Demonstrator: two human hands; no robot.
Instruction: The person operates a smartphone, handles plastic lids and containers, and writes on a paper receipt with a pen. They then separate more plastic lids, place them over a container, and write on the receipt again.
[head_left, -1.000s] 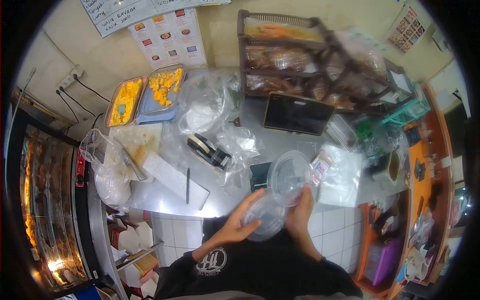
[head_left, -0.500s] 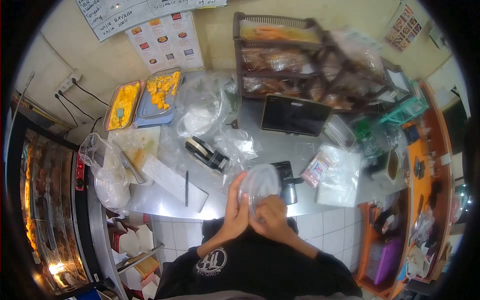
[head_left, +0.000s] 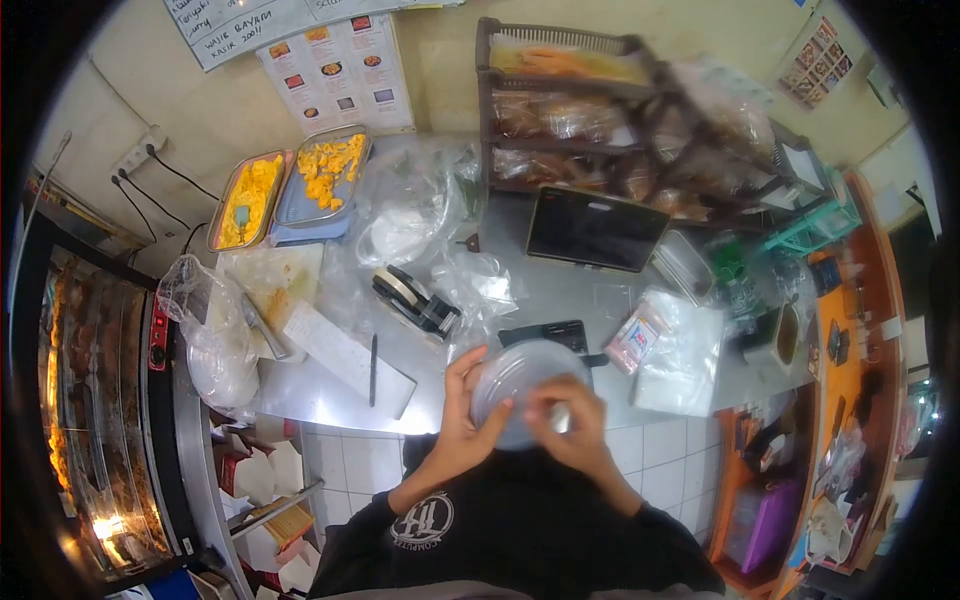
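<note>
Over the near edge of the table, a round clear plastic tub is held in the left hand — its grip part-closed, thumb in front, fingers round the side — while the right hand curls over the other side, too blurred to tell whether its grip has hold. Beyond lie a black device, a tape dispenser and, farther back, a dark tablet.
</note>
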